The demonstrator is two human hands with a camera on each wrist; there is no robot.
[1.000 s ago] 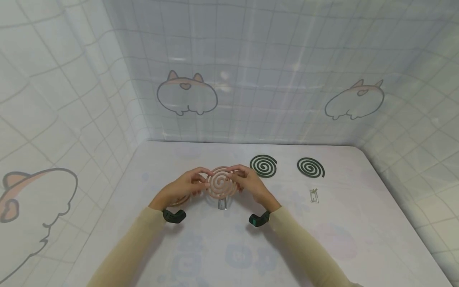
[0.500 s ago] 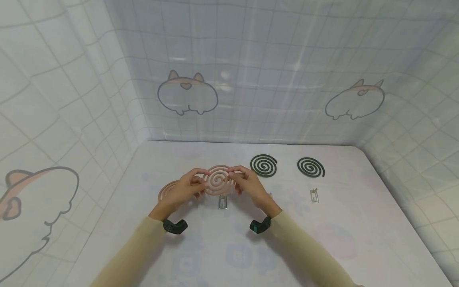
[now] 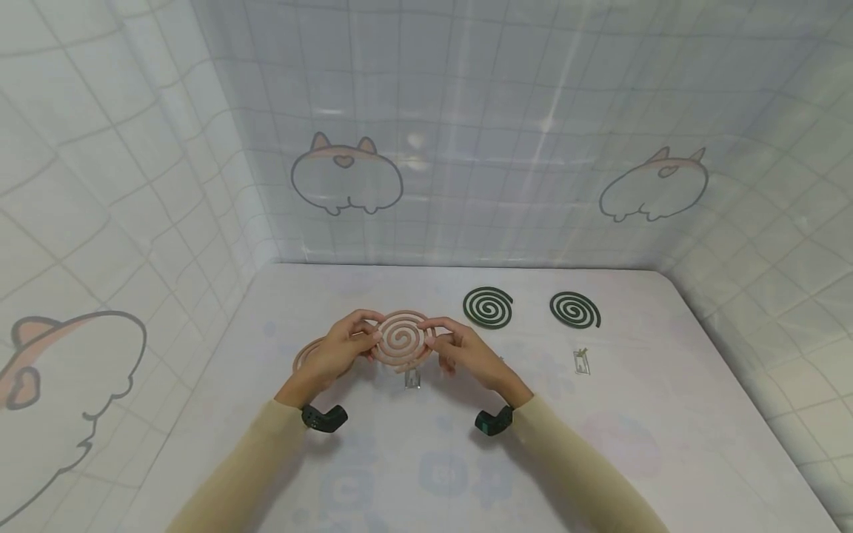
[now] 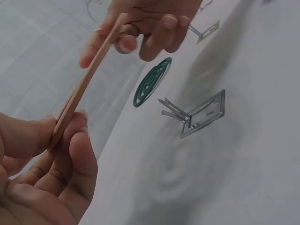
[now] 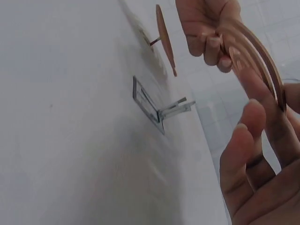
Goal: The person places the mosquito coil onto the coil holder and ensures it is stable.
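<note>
A pinkish-brown spiral coil [image 3: 402, 340] is held up between both hands in the head view. The left hand [image 3: 335, 354] pinches its left edge, thumb on one face and fingers behind, as the left wrist view shows of the coil [image 4: 84, 84]. At its right edge the right hand [image 3: 472, 358] pinches it between thumb and index finger. Below the coil stands a small metal stand [image 3: 412, 380], its upright prongs raised from a flat frame in the right wrist view [image 5: 149, 107]; the coil is above it, apart.
Another brown coil [image 3: 306, 353] is raised on a support beside the left hand, partly hidden by it. Two green coils [image 3: 489, 308] [image 3: 574, 310] lie at the back right of the table. A metal stand [image 3: 582, 362] sits at the right; another is mostly hidden behind the right wrist.
The held coil has shifted slightly left and now faces the head camera more fully. The right hand's grip has moved lower on its right edge. The raised coil at left shows more than a second ago.
</note>
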